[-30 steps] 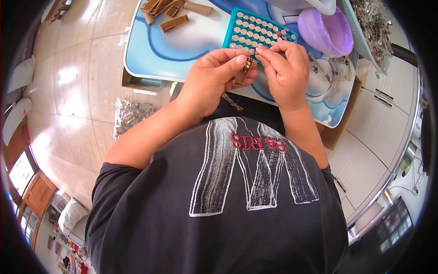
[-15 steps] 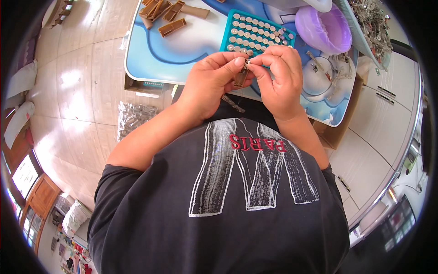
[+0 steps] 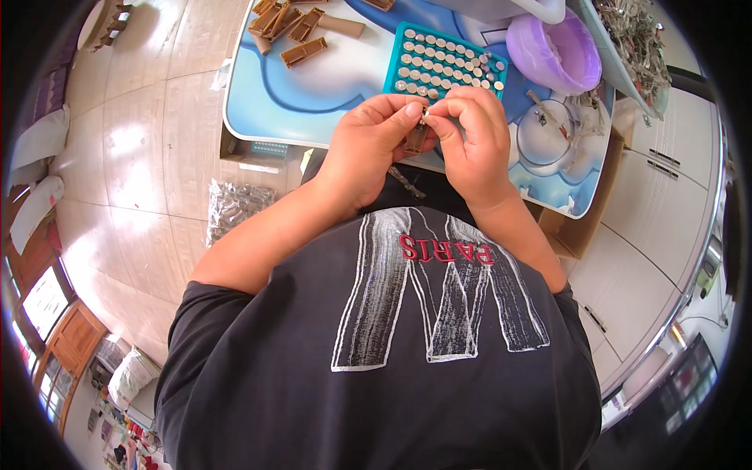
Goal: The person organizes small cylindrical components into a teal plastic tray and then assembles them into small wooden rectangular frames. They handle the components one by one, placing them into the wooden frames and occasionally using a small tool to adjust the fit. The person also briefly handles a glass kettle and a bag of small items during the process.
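Note:
Above the table's near edge, my left hand grips a small brown plastic case between thumb and fingers. The case is tilted, with its open side partly showing. My right hand meets it at the top end, thumb and forefinger pinching something tiny and whitish against the case. Fingers hide most of that tiny piece. Just beyond both hands lies a teal tray with rows of round silvery discs. More brown plastic cases lie loose at the table's far left.
A purple basket stands on the patterned blue-white table at the far right, beside a bin of metallic parts. Below the table are a cardboard box and a clear bag of grey pieces. White cabinets line the right.
The view has shifted slightly, so table and tray sit a little lower and to the right. Both hands keep their grip on the case, with small finger movements by the right.

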Tool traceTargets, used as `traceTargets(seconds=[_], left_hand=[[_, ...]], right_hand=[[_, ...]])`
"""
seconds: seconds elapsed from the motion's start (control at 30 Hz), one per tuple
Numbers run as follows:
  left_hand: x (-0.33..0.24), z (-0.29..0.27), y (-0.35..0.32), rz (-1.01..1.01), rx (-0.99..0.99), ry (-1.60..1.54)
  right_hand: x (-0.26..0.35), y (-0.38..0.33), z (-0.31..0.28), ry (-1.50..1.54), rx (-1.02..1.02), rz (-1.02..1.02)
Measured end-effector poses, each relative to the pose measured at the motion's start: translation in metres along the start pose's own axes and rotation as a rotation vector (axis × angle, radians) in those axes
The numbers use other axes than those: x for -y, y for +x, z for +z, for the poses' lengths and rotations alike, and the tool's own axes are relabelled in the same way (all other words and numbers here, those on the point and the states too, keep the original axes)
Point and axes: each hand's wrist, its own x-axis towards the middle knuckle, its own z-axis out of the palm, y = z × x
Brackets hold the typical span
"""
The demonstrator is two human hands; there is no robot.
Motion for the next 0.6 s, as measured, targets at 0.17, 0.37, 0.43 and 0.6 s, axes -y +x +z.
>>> traceTargets(seconds=[0.17, 0.37, 0.43, 0.6], left_hand=[[0.0012, -0.0045, 0.0000, 0.011, 0.048, 0.050], [0.0021, -0.0059, -0.0002, -0.006, 0.048, 0.047], [0.0017, -0.0055, -0.0006, -0.003, 0.044, 0.047], [0.0034, -0.0042, -0.0009, 0.029, 0.026, 0.019]], right_hand=[[-0.0002, -0.0047, 0.0023, 0.062, -0.028, 0.065], [0.0034, -0.0035, 0.0010, 0.039, -0.024, 0.046], [0.0025, -0.0019, 0.0006, 0.029, 0.003, 0.029], [0.0027, 0.0000, 0.0014, 0.012, 0.065, 0.035]])
